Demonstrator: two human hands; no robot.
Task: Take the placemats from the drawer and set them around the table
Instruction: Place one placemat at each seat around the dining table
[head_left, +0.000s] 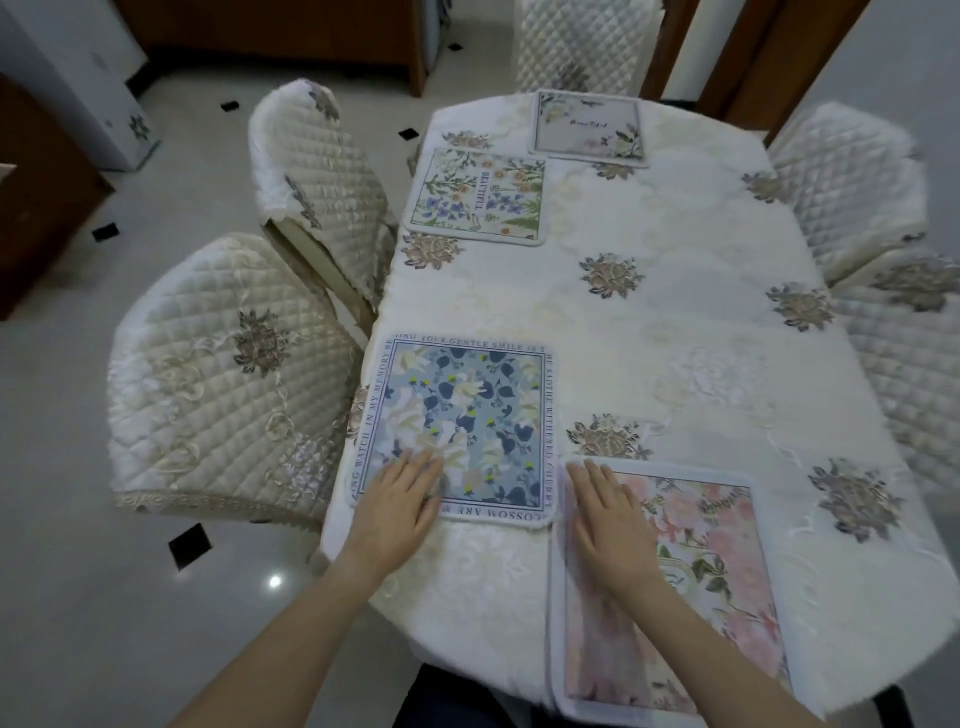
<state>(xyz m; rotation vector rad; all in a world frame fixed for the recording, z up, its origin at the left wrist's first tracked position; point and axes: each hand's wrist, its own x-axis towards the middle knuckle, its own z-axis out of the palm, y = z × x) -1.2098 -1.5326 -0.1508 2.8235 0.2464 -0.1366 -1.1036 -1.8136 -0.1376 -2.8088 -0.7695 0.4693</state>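
Note:
Several placemats lie on the table, which is covered by a white embroidered cloth. A blue floral placemat with a text border sits at the near left edge. My left hand rests flat on its near corner, fingers straight. A pink floral placemat lies at the near end, and my right hand presses flat on its left part. Farther along the left side is a green-and-blue flowered placemat. A pale grey placemat lies at the far end.
Quilted cream chairs stand around the table: two on the left, one at the far end, two on the right. Dark wooden furniture stands on the tiled floor at left.

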